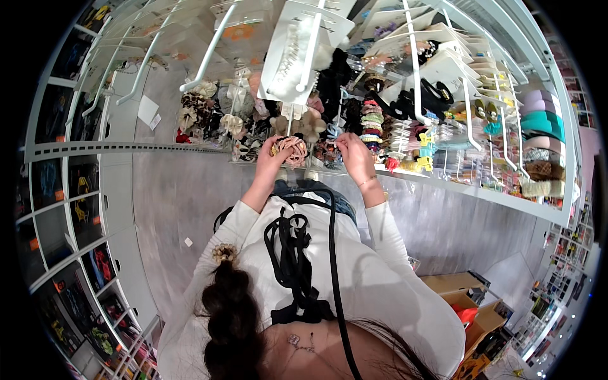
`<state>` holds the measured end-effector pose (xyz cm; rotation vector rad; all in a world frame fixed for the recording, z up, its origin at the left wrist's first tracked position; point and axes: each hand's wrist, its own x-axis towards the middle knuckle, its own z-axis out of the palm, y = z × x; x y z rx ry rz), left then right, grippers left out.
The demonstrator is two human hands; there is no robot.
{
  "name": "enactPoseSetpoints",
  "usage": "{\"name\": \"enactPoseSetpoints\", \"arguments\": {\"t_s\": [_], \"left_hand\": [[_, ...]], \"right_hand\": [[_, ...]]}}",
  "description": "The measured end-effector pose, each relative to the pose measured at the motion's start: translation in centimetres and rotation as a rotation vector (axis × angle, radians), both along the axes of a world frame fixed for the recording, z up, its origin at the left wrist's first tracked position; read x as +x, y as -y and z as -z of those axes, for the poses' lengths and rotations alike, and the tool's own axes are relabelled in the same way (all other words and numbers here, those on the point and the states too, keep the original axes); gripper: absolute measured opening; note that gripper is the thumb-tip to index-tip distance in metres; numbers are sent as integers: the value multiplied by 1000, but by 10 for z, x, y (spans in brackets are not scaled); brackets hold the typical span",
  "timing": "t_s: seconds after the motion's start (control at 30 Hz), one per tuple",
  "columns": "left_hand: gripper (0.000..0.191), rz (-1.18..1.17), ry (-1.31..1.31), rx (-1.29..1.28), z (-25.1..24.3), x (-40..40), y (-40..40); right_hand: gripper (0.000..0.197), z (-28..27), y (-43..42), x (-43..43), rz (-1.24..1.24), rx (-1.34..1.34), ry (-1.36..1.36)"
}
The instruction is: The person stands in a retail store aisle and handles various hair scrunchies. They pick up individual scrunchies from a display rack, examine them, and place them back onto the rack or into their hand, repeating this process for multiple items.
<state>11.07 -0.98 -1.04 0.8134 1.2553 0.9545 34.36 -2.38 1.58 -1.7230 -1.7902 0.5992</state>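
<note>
Before my body is a rack hung with hair accessories. My left hand (272,154) is closed around a bunch of pink scrunchies (293,151), with a little yellow showing near the thumb. To its right, my right hand (352,151) has its fingertips pinched at small hair ties on the rack; whether a small pink piece is between them is hard to tell. Fluffy beige scrunchies (308,127) hang just above and between my hands. A column of colourful hair ties (372,121) hangs right of my right hand.
White metal hooks (209,52) stick out above, one bearing a card with a white furry hair clip (290,57). Headbands (542,118) are stacked at the right. A white rail (475,190) edges the rack. Shelves (61,204) stand left; cardboard boxes (484,323) sit lower right.
</note>
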Motion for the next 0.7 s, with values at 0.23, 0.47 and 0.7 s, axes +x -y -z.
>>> {"name": "enactPoseSetpoints", "arguments": {"t_s": [0.23, 0.47, 0.7], "left_hand": [[37, 92, 179, 49, 1, 14, -2], [37, 102, 191, 31, -4, 13, 0], [39, 96, 148, 47, 0, 7, 1]], "right_hand": [[10, 6, -2, 5, 15, -3, -29], [9, -2, -7, 10, -84, 53, -41], [11, -13, -17, 15, -26, 136, -126]]}}
